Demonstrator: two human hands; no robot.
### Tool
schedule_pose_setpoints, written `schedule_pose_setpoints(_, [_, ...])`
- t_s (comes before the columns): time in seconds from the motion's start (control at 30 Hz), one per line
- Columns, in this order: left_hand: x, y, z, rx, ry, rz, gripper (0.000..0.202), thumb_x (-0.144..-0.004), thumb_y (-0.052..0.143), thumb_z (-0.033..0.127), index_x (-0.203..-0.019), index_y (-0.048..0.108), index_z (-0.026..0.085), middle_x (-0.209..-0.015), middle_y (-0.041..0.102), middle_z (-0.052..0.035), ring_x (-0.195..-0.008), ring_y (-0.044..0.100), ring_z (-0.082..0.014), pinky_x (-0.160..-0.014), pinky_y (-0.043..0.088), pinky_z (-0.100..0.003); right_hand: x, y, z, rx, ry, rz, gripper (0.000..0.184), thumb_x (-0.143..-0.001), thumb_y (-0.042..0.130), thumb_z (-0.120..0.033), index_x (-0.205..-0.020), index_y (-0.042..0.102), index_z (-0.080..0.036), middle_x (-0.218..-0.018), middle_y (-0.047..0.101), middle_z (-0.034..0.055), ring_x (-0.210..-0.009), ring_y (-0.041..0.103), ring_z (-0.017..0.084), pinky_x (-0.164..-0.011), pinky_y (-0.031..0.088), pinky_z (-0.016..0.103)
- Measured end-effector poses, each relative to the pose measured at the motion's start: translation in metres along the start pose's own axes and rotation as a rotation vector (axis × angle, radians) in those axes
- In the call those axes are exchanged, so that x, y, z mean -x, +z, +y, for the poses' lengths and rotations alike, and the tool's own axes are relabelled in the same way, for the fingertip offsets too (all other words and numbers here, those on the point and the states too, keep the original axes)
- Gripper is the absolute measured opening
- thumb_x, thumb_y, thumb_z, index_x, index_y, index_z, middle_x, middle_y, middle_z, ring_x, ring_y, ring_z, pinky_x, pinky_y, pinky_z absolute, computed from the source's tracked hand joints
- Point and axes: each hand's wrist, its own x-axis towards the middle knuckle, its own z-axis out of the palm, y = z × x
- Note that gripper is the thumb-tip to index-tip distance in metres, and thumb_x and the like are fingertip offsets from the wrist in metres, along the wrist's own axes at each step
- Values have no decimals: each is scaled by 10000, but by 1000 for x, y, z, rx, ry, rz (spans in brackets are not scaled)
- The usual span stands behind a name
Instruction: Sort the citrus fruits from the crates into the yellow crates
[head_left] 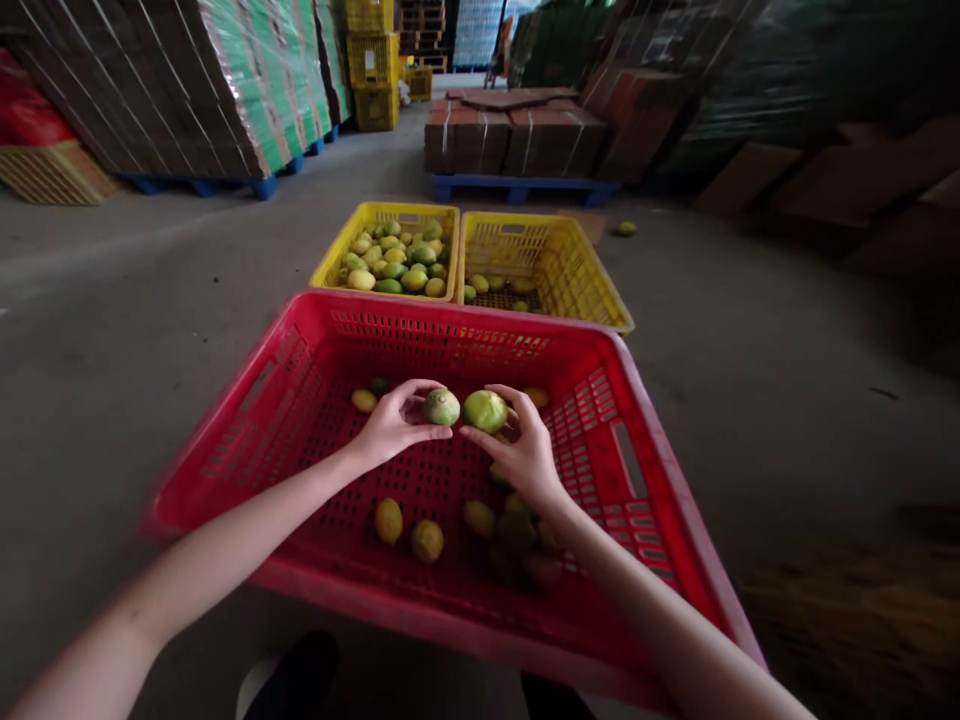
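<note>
Over a red plastic crate (315, 340) my left hand (394, 425) is closed round a small pale green fruit (442, 406). Beside it my right hand (521, 450) grips a larger green fruit (484, 410). The two fruits are almost touching, above the crate's middle. Several yellow and green fruits (427, 540) lie loose on the crate floor, most of them under and behind my right wrist.
Two yellow crates stand beyond the red one: the left crate (330, 262) is heaped with fruit, the right crate (600, 290) holds a few. Strapped cardboard stacks on blue pallets (517, 140) and wrapped stacks (225, 90) line the back. One fruit (625, 228) lies on the concrete floor.
</note>
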Motion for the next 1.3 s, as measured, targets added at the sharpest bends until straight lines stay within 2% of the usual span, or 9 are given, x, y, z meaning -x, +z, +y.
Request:
schedule_pose_setpoints(0.1, [1,-2,1,-94,27,9,595,-537,930,320,-1051,666,181,-1004,713,-53,-889,666,-184,-849,521,-329,-2,1,-8,-172,127,31,539,-588,873,-511,-1000,640,-252,-995,692,30,-897,658,230,-809,557,377])
schedule_pose_setpoints(0.23, [2,-1,-6,-117,16,22,575,-552,917,366,-1035,664,180,-987,727,-59,-865,676,-190,-840,528,-348,-8,3,-7,-521,431,17,472,-692,720,-673,-849,663,-231,-808,704,25,-755,660,209,-718,563,356])
schedule_pose_setpoints(0.37, [3,2,-10,-93,-5,2,593,-540,921,357,-1042,659,182,-997,725,-61,-887,682,-197,-850,533,-351,-10,4,0,-725,497,-65,406,-585,847,-453,-880,652,-255,-910,735,11,-870,689,218,-793,576,359])
schedule_pose_setpoints(0.43, [4,3,-10,-105,8,0,599,-548,918,363,-1055,656,182,-1024,719,-66,-898,680,-197,-846,535,-346,-9,4,1,-718,448,-81,425,-546,863,-343,-891,627,-263,-940,731,-9,-905,689,217,-845,571,371])
schedule_pose_setpoints(0.53, [5,2,-11,-165,64,7,590,-586,904,388,-1075,649,178,-1052,707,-77,-904,672,-196,-837,535,-339,-5,1,-2,-511,330,-119,480,-575,856,-362,-976,608,-275,-926,717,-20,-861,685,217,-822,574,386])
schedule_pose_setpoints(0.7, [5,-4,-5,-328,317,53,514,-676,861,413,-1077,641,177,-1089,678,-92,-961,657,-206,-854,535,-350,-2,-8,-14,110,-173,-133,518,-680,824,-358,-1149,625,-262,-1142,698,60,-1043,661,264,-915,550,428])
schedule_pose_setpoints(0.83, [7,-6,10,-566,577,34,447,-714,846,357,-1086,650,206,-1065,674,-74,-1018,641,-218,-927,513,-390,3,-9,-17,339,-475,-9,400,-782,721,-260,-1159,587,-266,-1148,685,80,-1060,661,260,-921,556,430])
schedule_pose_setpoints(0.93, [11,-5,18,-665,654,12,421,-748,822,325,-1115,641,226,-1071,673,-70,-1051,636,-225,-963,498,-410,6,-7,-14,381,-514,31,386,-804,691,-233,-1160,554,-290,-1178,677,84,-1093,656,267,-935,552,446])
schedule_pose_setpoints(1.3, [15,-5,17,-732,671,-24,399,-791,786,294,-1152,624,240,-1108,661,-76,-1081,630,-226,-980,498,-411,8,-7,-13,423,-535,36,403,-808,664,-187,-1173,539,-303,-1209,678,87,-1115,656,276,-947,549,476])
